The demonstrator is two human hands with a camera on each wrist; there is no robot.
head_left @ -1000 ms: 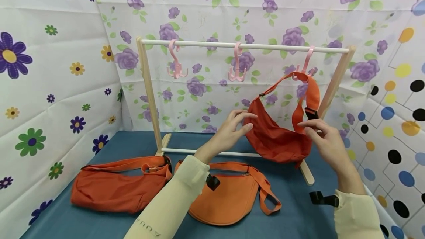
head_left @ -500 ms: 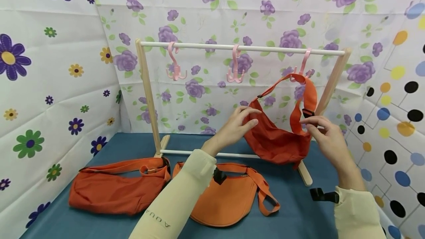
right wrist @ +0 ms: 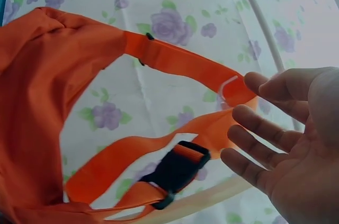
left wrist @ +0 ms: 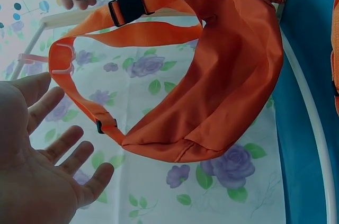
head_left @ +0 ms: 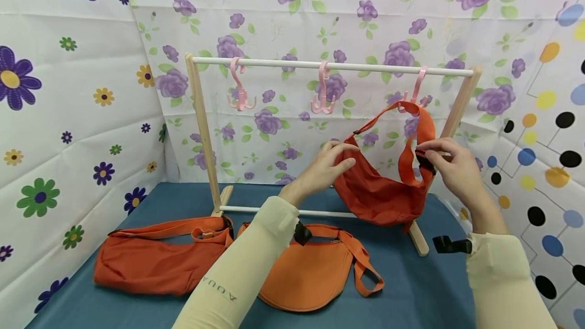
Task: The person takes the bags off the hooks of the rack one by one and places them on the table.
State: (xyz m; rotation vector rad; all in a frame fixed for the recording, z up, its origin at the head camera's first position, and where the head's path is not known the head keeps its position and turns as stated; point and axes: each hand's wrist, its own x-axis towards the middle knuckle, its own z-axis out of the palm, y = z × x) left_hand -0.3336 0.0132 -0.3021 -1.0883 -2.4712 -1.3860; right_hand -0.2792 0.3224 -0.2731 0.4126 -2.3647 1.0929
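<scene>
1. Red-orange bag (head_left: 375, 199) hangs by its strap (head_left: 427, 128) from the right pink hook (head_left: 418, 84), which is on the white rail (head_left: 365, 67).
2. Left hand (head_left: 325, 166) is near the left side of the bag, with its fingers spread apart and holding nothing.
3. Right hand (head_left: 450, 164) is near the black buckle (right wrist: 180, 168), fingers relaxed and apart; whether one fingertip touches the strap, I cannot tell.
4. By my judgement, the bag is light and soft, because its cloth sags in folds; it should not break, but it can swing easily.
5. For taking hold, the wide strap just below the hook seems best; the buckle looks stiff, while the loose body would probably crumple.
</scene>
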